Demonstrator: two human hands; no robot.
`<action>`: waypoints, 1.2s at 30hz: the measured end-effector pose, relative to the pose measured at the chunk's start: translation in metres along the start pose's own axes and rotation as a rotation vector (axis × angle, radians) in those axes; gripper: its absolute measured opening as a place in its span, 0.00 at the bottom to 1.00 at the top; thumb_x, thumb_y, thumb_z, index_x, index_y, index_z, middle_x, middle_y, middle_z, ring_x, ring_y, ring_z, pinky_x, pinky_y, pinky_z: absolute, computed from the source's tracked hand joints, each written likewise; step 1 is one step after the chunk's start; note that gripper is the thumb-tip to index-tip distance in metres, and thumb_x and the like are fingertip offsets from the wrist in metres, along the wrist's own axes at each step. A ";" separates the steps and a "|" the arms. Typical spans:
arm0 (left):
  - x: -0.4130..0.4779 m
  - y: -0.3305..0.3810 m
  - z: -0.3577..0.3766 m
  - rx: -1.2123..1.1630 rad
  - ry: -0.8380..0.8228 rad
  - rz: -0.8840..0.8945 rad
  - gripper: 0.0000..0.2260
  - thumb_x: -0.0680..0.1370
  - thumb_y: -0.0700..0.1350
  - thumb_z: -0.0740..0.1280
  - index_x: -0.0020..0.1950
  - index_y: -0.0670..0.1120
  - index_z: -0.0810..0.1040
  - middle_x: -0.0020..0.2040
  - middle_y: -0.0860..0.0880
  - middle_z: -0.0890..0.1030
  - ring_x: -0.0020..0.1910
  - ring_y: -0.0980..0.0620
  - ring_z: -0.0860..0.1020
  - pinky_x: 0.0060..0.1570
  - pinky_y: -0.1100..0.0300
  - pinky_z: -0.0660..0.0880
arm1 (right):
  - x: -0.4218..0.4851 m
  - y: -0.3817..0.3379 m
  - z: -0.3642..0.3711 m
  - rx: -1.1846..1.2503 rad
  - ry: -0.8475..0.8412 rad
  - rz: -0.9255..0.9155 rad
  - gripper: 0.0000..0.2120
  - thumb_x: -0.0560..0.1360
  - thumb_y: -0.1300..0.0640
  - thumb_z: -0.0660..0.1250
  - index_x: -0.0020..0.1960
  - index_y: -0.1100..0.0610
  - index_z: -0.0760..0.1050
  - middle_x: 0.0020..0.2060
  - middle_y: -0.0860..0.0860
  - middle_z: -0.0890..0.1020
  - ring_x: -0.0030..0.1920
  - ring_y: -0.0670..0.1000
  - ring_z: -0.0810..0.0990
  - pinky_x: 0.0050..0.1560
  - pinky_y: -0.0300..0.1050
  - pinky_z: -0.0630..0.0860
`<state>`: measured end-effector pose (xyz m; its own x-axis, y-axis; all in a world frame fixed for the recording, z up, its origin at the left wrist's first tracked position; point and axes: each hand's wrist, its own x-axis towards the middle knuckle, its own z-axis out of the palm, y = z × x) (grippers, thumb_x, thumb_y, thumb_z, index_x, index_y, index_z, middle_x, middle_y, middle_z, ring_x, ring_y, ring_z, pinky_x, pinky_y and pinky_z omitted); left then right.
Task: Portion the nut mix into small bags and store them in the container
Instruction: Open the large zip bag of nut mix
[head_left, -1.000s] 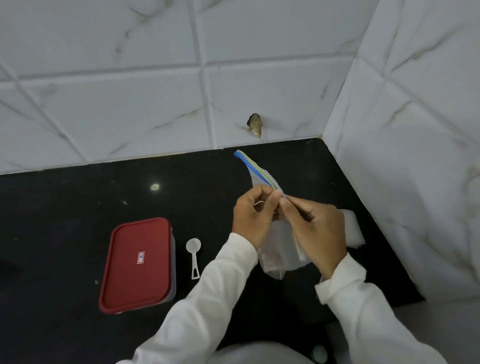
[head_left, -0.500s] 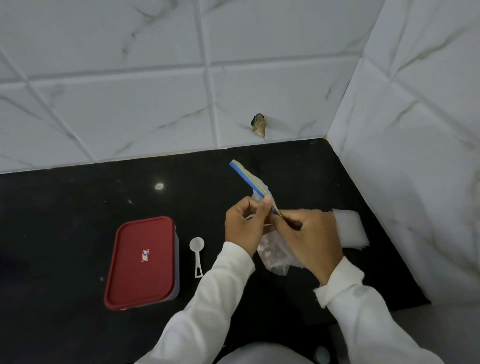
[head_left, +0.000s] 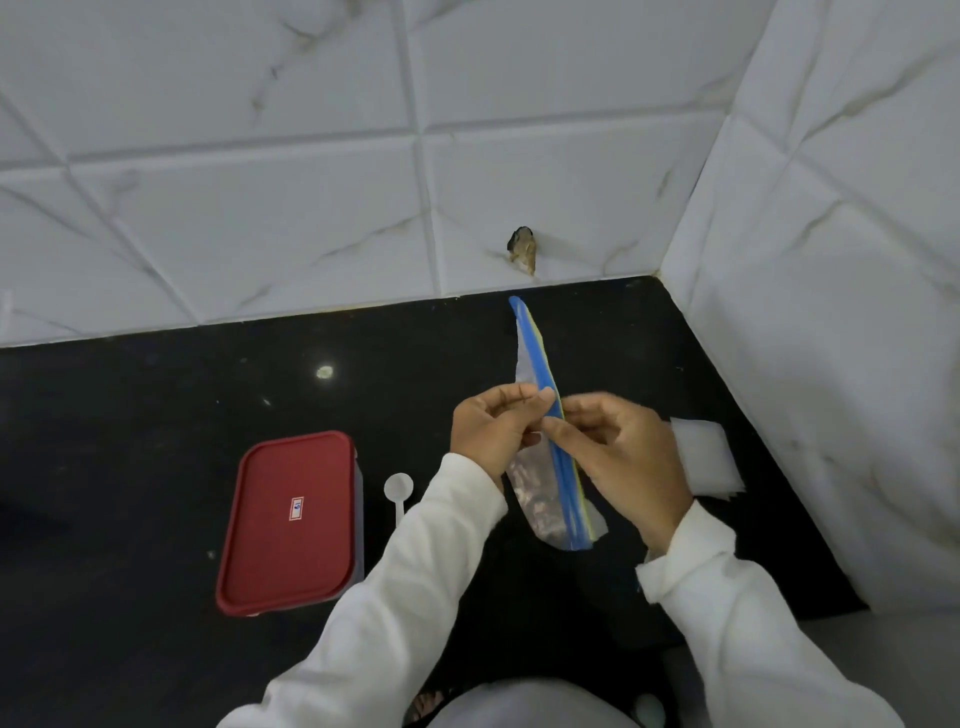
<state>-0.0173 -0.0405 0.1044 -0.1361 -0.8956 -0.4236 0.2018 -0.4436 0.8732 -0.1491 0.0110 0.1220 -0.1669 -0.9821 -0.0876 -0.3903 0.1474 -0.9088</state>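
Fingers of left hand (head_left: 491, 431) and right hand (head_left: 621, 462) pinch one zip bag (head_left: 550, 483) at its blue seal strip, above the black counter (head_left: 130, 441); nuts inside, apparently. One red-lidded container (head_left: 291, 522), closed, lies left. One white scoop (head_left: 398, 493) is partly hidden by the left sleeve. White bag stack (head_left: 706, 462) sits behind the right hand.

Container lid (head_left: 291, 519) dark red, small white label. Bag (head_left: 545, 457) clear, blue and yellow zip strip. Scoop (head_left: 398, 491) white. Counter (head_left: 130, 441) black, speckled. Wall tiles (head_left: 260, 208) white, grey-veined. Sleeves (head_left: 415, 597) white.
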 end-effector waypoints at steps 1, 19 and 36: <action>0.000 0.001 0.001 -0.013 -0.003 -0.005 0.10 0.73 0.42 0.75 0.51 0.40 0.82 0.42 0.45 0.84 0.42 0.50 0.81 0.46 0.57 0.79 | 0.002 -0.003 -0.001 -0.062 0.039 -0.050 0.14 0.72 0.48 0.72 0.56 0.51 0.80 0.44 0.46 0.84 0.44 0.41 0.84 0.45 0.38 0.81; 0.016 0.011 -0.010 -0.034 -0.026 -0.119 0.05 0.81 0.39 0.63 0.51 0.42 0.78 0.45 0.42 0.81 0.44 0.45 0.79 0.44 0.53 0.79 | 0.030 0.002 0.000 0.277 0.122 0.235 0.08 0.78 0.63 0.65 0.54 0.55 0.79 0.43 0.51 0.85 0.44 0.47 0.84 0.48 0.45 0.81; -0.015 -0.026 -0.038 0.360 -0.032 -0.258 0.25 0.76 0.60 0.67 0.60 0.39 0.76 0.44 0.44 0.76 0.37 0.50 0.74 0.36 0.59 0.73 | 0.000 0.033 0.005 0.176 0.013 0.482 0.26 0.67 0.47 0.77 0.60 0.48 0.68 0.52 0.47 0.79 0.52 0.48 0.79 0.54 0.51 0.77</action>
<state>0.0166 -0.0170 0.0787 -0.1689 -0.7530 -0.6360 -0.1923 -0.6077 0.7706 -0.1576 0.0154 0.0901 -0.3023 -0.8055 -0.5096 -0.1079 0.5601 -0.8213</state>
